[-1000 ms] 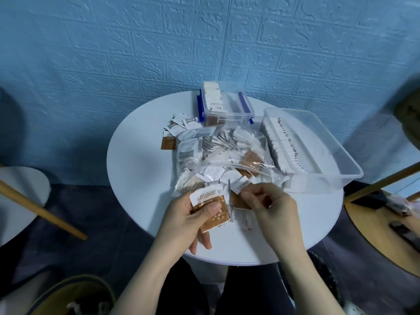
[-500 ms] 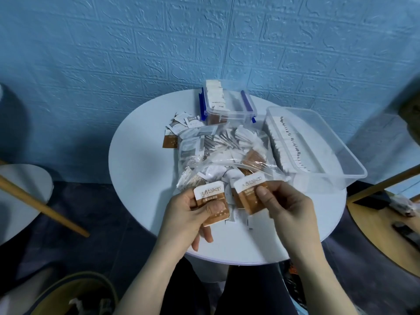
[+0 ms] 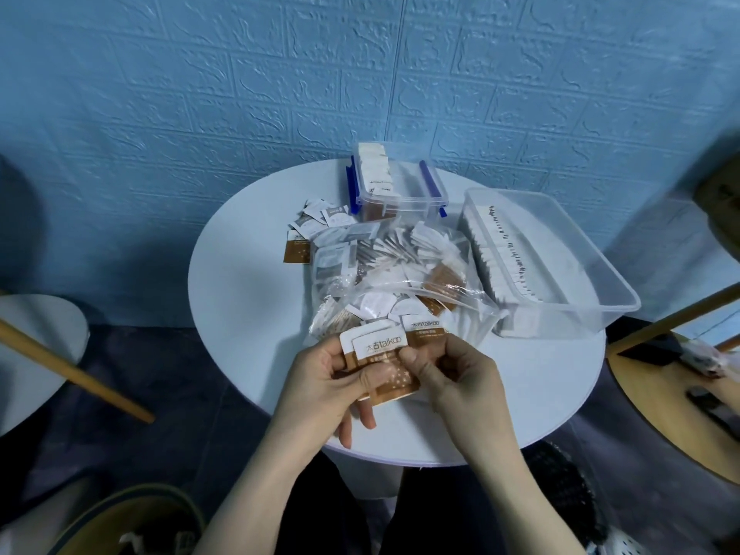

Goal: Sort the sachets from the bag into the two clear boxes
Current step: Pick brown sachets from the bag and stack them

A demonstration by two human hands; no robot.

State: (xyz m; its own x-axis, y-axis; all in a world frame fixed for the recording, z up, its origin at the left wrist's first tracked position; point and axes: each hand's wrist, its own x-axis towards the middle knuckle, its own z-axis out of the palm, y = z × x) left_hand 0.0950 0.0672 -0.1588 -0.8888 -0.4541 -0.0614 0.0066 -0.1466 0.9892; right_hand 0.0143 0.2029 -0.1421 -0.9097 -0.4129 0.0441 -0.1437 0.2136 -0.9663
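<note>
A clear plastic bag (image 3: 400, 274) full of white and brown sachets lies in the middle of the round white table (image 3: 248, 314). Over the table's near edge my left hand (image 3: 320, 386) holds a small stack of brown-and-white sachets (image 3: 380, 350). My right hand (image 3: 452, 374) pinches a brown sachet (image 3: 424, 328) against that stack. A small clear box with blue clips (image 3: 400, 194) stands at the back with white sachets upright in it. A large clear box (image 3: 592, 274) at the right holds a row of white sachets.
Loose sachets (image 3: 316, 226) lie on the table left of the small box. A second round table (image 3: 36, 346) and a wooden pole (image 3: 72, 374) are at the left. A wooden surface (image 3: 680, 394) stands at the right. The blue wall is close behind.
My right hand lifted a brown sachet from the pile by the bag and brought it left to the stack in my left hand. Both hands have drawn together.
</note>
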